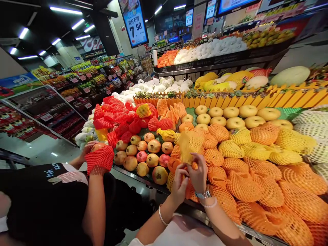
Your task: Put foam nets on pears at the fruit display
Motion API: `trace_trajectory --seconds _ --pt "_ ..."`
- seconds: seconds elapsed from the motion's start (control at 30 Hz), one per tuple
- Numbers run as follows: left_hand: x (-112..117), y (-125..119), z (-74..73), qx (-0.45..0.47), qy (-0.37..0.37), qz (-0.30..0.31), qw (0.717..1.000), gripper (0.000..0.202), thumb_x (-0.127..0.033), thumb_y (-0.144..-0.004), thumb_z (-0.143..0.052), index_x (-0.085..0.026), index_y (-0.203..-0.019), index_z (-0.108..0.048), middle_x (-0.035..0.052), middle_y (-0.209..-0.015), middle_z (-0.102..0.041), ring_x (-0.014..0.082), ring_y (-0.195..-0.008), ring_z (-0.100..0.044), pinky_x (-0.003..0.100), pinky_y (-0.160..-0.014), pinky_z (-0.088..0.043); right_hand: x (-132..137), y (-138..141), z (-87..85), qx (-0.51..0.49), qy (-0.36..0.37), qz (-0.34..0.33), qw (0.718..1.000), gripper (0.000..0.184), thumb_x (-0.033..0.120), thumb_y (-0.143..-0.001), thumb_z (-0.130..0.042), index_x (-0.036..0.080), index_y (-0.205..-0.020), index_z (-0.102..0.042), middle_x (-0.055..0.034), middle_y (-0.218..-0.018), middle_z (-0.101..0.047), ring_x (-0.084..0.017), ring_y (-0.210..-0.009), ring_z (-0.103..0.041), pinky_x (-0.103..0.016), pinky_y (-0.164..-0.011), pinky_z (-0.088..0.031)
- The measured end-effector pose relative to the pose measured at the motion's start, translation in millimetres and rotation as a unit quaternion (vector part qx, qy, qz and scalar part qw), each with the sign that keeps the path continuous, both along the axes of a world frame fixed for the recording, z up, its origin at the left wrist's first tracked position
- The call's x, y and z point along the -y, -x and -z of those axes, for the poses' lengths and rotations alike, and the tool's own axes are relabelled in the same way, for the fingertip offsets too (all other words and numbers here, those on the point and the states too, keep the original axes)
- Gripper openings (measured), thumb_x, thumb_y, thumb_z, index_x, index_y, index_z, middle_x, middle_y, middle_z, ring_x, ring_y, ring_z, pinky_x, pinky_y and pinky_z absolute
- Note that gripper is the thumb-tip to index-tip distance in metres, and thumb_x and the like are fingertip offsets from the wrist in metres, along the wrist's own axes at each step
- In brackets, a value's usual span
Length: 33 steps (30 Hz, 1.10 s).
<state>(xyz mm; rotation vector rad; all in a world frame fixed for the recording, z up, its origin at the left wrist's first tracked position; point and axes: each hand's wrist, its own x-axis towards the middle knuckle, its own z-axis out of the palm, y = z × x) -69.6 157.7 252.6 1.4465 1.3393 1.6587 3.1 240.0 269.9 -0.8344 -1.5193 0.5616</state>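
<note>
A yellow foam net sleeve (189, 145) stands up from my fingertips over the fruit display. My left hand (179, 184) is closed, its thumb and fingers pinching at the sleeve's lower edge. Beside it my right hand (198, 172), with a watch on the wrist, is closed on the same edge. The sleeve looks limp, and I make out no fruit inside it. Under and around my hands lie fruits in orange foam nets (214, 156). Bare pomegranates (154, 146) sit in rows just left of my hands.
At the left, a co-worker's hands (94, 150) hold a fruit partly in a red foam net (99, 159). Red nets (112, 114) are heaped behind the pomegranates. Round tan pears (232, 112) line the back, before a low orange fence (205, 101). Several yellow-netted fruits (256, 150) lie right.
</note>
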Motion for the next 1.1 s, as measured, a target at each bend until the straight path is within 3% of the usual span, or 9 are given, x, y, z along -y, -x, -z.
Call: trace_trajectory --seconds 0.2,0.37,0.47,0.57,0.67,0.77,0.87,0.97,1.1 --pt "7.6 -4.1 17.8 0.065 0.038 -0.091 0.993 0.024 -0.020 -0.090 -0.045 -0.018 -0.112 -0.052 0.0072 -0.108 -0.056 0.0150 -0.105 -0.054 0.028 -0.098 -0.043 14.1 -0.5 1.6 0.033 -0.046 -0.014 0.998 0.031 0.005 -0.082 -0.050 0.019 -0.109 -0.053 -0.0022 -0.089 -0.055 -0.015 -0.076 -0.054 -0.026 -0.072 -0.048" --pt "9.1 11.3 22.1 -0.114 0.015 -0.131 0.985 0.037 -0.020 -0.086 -0.043 -0.014 -0.118 -0.060 0.0128 -0.119 -0.059 0.0228 -0.122 -0.050 0.038 -0.107 -0.041 21.6 -4.6 -2.1 -0.022 0.002 -0.038 0.999 0.019 0.007 -0.085 -0.053 0.017 -0.101 -0.051 -0.0022 -0.088 -0.054 -0.013 -0.076 -0.056 -0.023 -0.067 -0.049" --pt "6.3 20.1 23.2 -0.145 0.062 -0.180 0.971 0.045 -0.029 -0.088 -0.045 -0.009 -0.127 -0.058 0.0182 -0.128 -0.057 0.0276 -0.127 -0.050 0.045 -0.112 -0.037 26.2 -6.4 -1.0 -0.042 -0.009 -0.029 0.999 0.018 0.007 -0.085 -0.053 0.018 -0.099 -0.051 -0.0024 -0.086 -0.052 -0.012 -0.072 -0.054 -0.022 -0.065 -0.049" --pt "2.6 19.8 15.4 -0.048 0.118 -0.201 0.971 0.055 -0.039 -0.086 -0.050 -0.006 -0.131 -0.053 0.0221 -0.137 -0.050 0.0315 -0.133 -0.044 0.049 -0.117 -0.030 24.9 -8.5 6.9 -0.029 -0.051 -0.012 0.998 0.021 0.007 -0.084 -0.052 0.018 -0.103 -0.051 -0.0023 -0.084 -0.051 -0.012 -0.067 -0.052 -0.024 -0.064 -0.049" --pt "0.7 9.2 -1.3 0.139 0.116 -0.170 0.969 0.072 -0.046 -0.085 -0.054 -0.009 -0.144 -0.036 0.0197 -0.147 -0.039 0.0277 -0.138 -0.040 0.041 -0.115 -0.036 19.6 -11.9 17.1 -0.024 -0.048 -0.002 0.999 0.038 0.008 -0.085 -0.053 0.017 -0.121 -0.047 -0.0006 -0.082 -0.050 -0.012 -0.067 -0.052 -0.026 -0.067 -0.050" --pt "0.0 -4.1 -17.6 0.284 0.082 -0.129 0.947 0.086 -0.040 -0.074 -0.069 -0.018 -0.147 -0.029 0.0130 -0.151 -0.035 0.0210 -0.143 -0.032 0.026 -0.113 -0.037 19.3 -14.2 20.9 -0.019 -0.054 -0.004 0.998 0.045 0.008 -0.085 -0.053 0.018 -0.128 -0.044 -0.0001 -0.082 -0.051 -0.012 -0.068 -0.052 -0.025 -0.067 -0.050" --pt "-0.1 -11.4 -20.3 0.397 0.065 -0.087 0.912 0.094 -0.032 -0.065 -0.074 -0.027 -0.146 -0.025 0.0094 -0.146 -0.043 0.0193 -0.137 -0.041 0.025 -0.107 -0.043 27.7 -12.5 16.3 -0.012 -0.071 -0.026 0.997 0.044 0.007 -0.085 -0.051 0.020 -0.127 -0.044 0.0006 -0.081 -0.053 -0.011 -0.066 -0.053 -0.022 -0.065 -0.050" --pt "0.7 -11.2 1.9 0.428 0.070 -0.099 0.896 0.082 -0.037 -0.066 -0.073 -0.031 -0.137 -0.032 0.0085 -0.138 -0.050 0.0210 -0.125 -0.053 0.031 -0.103 -0.047 39.4 -7.9 9.5 -0.005 -0.065 -0.028 0.998 0.042 0.010 -0.085 -0.051 0.021 -0.126 -0.046 0.0002 -0.082 -0.056 -0.013 -0.069 -0.056 -0.023 -0.065 -0.052" --pt "2.0 -3.5 54.3 0.307 0.157 -0.106 0.933 0.066 -0.063 -0.064 -0.070 -0.027 -0.115 -0.047 0.0120 -0.116 -0.057 0.0286 -0.115 -0.057 0.040 -0.107 -0.042 48.4 -6.1 2.0 0.003 -0.083 -0.047 0.995 0.044 0.009 -0.083 -0.049 0.022 -0.125 -0.047 0.0015 -0.081 -0.057 -0.013 -0.069 -0.058 -0.023 -0.066 -0.053"
